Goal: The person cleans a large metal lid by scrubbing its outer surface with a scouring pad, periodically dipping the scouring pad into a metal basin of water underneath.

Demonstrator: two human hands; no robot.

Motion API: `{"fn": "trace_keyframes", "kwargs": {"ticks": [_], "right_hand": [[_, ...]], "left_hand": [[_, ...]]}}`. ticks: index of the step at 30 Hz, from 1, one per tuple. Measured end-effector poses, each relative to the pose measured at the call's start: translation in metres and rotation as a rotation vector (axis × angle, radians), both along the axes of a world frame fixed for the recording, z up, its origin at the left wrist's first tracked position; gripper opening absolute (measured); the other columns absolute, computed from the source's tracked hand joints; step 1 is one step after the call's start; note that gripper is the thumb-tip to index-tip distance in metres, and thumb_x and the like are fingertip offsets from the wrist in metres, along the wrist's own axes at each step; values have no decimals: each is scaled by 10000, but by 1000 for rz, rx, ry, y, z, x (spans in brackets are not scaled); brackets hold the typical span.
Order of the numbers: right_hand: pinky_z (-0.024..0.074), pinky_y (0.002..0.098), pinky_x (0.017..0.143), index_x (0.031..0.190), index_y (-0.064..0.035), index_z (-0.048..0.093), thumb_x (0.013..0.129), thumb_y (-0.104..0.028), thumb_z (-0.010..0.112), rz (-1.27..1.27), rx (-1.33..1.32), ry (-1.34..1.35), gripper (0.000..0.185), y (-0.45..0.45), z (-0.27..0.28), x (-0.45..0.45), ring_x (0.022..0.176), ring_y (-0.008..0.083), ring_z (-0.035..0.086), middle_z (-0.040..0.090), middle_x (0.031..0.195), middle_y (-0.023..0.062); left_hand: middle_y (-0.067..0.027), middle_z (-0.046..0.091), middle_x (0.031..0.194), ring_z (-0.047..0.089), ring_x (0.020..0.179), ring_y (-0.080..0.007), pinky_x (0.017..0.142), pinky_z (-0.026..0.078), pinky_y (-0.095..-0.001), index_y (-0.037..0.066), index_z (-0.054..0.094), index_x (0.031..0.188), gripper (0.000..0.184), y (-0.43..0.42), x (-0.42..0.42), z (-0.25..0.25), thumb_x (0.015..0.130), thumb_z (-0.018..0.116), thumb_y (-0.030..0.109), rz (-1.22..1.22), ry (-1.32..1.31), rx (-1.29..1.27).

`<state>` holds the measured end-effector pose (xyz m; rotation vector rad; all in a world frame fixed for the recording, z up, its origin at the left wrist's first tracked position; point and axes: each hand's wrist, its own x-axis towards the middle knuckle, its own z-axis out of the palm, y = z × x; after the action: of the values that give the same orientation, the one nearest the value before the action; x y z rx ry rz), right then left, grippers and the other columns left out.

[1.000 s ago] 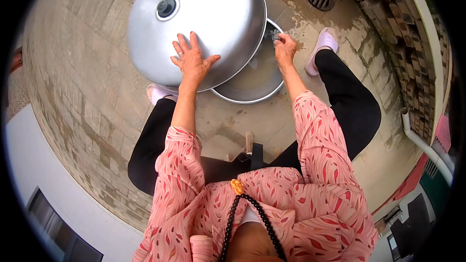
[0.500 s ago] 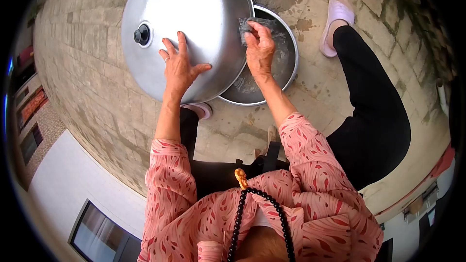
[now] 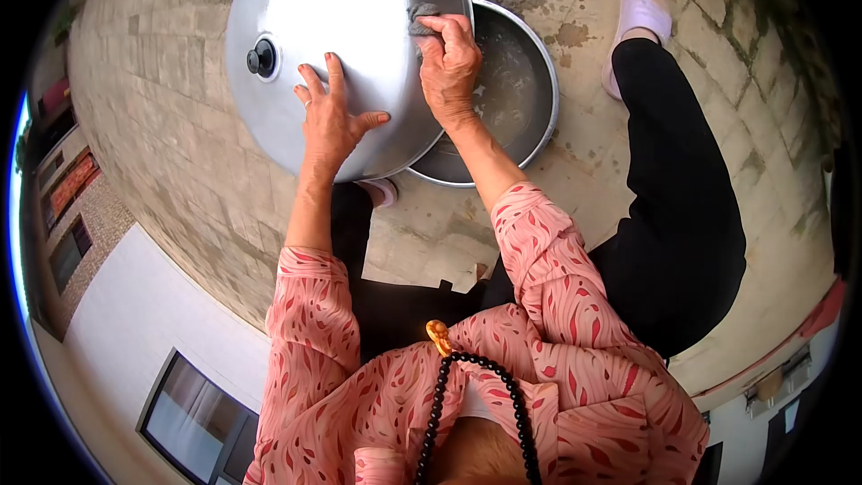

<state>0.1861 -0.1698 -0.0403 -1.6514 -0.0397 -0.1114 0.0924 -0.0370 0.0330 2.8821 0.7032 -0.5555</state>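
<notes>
A big domed silver pot lid with a black knob is tilted over the left part of a round metal basin. Across the lid's surface lies my left hand, fingers spread and flat. My right hand is closed on a crumpled grey cloth, which presses against the lid near its right rim. The basin holds some water, and part of it is hidden under the lid and my right forearm.
Stone paving with wet patches surrounds the basin. My leg in black trousers and a pale slipper are at the right. A white wall with a window appears at lower left.
My right hand has moved left and up from over the basin onto the lid's edge, bringing the grey cloth against the metal. My left hand stays about where it was.
</notes>
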Motion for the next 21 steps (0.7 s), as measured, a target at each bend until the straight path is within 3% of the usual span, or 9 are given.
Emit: {"fn": "trace_keyframes", "kwargs": {"ticks": [3, 6, 9, 11, 13, 16, 19, 21], "right_hand": [[516, 396, 756, 925, -5, 619, 778, 55, 587, -126, 67, 303, 162, -16, -50, 10, 829, 319, 624, 619, 929, 142], [505, 411, 753, 913, 6, 615, 756, 64, 586, -83, -131, 231, 170, -15, -31, 12, 837, 335, 624, 623, 904, 150], [498, 416, 750, 891, -9, 616, 746, 68, 598, 22, -131, -73, 165, 2, 9, 6, 840, 336, 616, 614, 889, 148], [499, 414, 740, 895, -37, 621, 761, 41, 615, -19, -33, -6, 155, -2, -5, 10, 833, 336, 614, 616, 895, 144], [501, 419, 742, 901, -40, 625, 770, 17, 623, -97, -130, 202, 143, -18, -49, 16, 833, 341, 616, 620, 893, 139], [501, 432, 745, 903, -35, 627, 762, 26, 595, -32, -160, 184, 157, -21, -34, 19, 837, 345, 617, 623, 881, 135], [498, 418, 750, 893, -57, 615, 745, 61, 586, 48, -132, 11, 192, -4, 19, -11, 854, 335, 611, 603, 886, 114], [496, 416, 751, 905, -55, 599, 757, 58, 597, 28, -46, 39, 186, -2, 5, -21, 873, 328, 606, 597, 894, 110]], "left_hand": [[-406, 135, 1465, 277, 1260, -659, 903, 490, -567, 107, 203, 1498, 1259, -4, 0, 9, 500, 915, 395, 38, 36, -4], [-405, 134, 1467, 276, 1258, -662, 908, 489, -562, 101, 206, 1496, 1257, -2, 1, 4, 501, 914, 398, 34, 15, -12], [-414, 129, 1462, 278, 1250, -670, 923, 474, -570, 100, 204, 1497, 1260, -3, -6, 6, 499, 913, 398, 28, 7, -22], [-414, 128, 1462, 281, 1248, -671, 933, 464, -574, 104, 200, 1499, 1267, -2, -2, 7, 495, 912, 402, 26, 7, -14], [-413, 135, 1461, 281, 1249, -670, 933, 462, -575, 104, 199, 1500, 1269, -4, -3, 10, 494, 908, 414, 28, 26, -9], [-412, 145, 1459, 280, 1252, -667, 922, 471, -574, 104, 197, 1501, 1266, 1, -1, 2, 500, 898, 436, 7, -20, -4], [-407, 139, 1466, 277, 1256, -664, 897, 489, -568, 108, 196, 1502, 1260, 0, -11, 3, 509, 888, 457, -3, -9, 3], [-402, 128, 1472, 276, 1259, -662, 894, 491, -568, 112, 196, 1502, 1263, 1, -7, 3, 506, 890, 458, -9, -7, 9]]}}
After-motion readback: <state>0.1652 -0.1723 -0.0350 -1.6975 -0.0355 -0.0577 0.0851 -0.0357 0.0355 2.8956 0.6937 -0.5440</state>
